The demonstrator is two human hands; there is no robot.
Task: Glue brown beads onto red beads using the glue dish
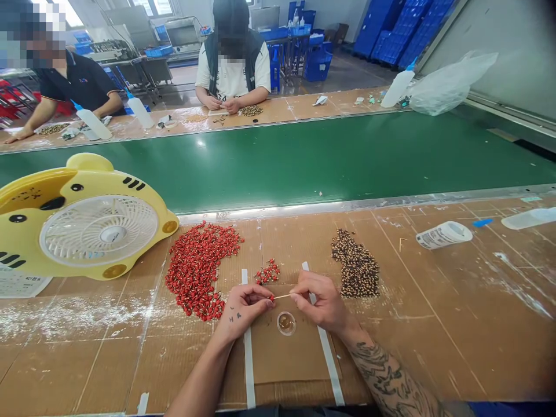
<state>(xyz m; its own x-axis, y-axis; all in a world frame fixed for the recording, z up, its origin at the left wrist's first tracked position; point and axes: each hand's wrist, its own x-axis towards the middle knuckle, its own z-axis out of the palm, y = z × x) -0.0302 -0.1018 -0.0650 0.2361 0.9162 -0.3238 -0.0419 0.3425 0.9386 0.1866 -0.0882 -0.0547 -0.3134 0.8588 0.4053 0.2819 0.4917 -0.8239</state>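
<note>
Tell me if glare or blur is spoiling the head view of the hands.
Head view: the wide lens curves the green conveyor belt toward the edges, with a small glare spot near its far side; the left hand, red bead, thin stick and right hand look sharp, without obvious motion blur.

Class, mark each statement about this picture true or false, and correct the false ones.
1. The right hand pinches a thin stick. True.
2. The left hand wears a glove. False: it is bare.
3. A small glass dish sits below the hands on brown card. True.
4. The yellow fan stands to the right of the red beads. False: it stands to their left.
5. A green conveyor belt lies between this person and two co-workers. True.
</note>
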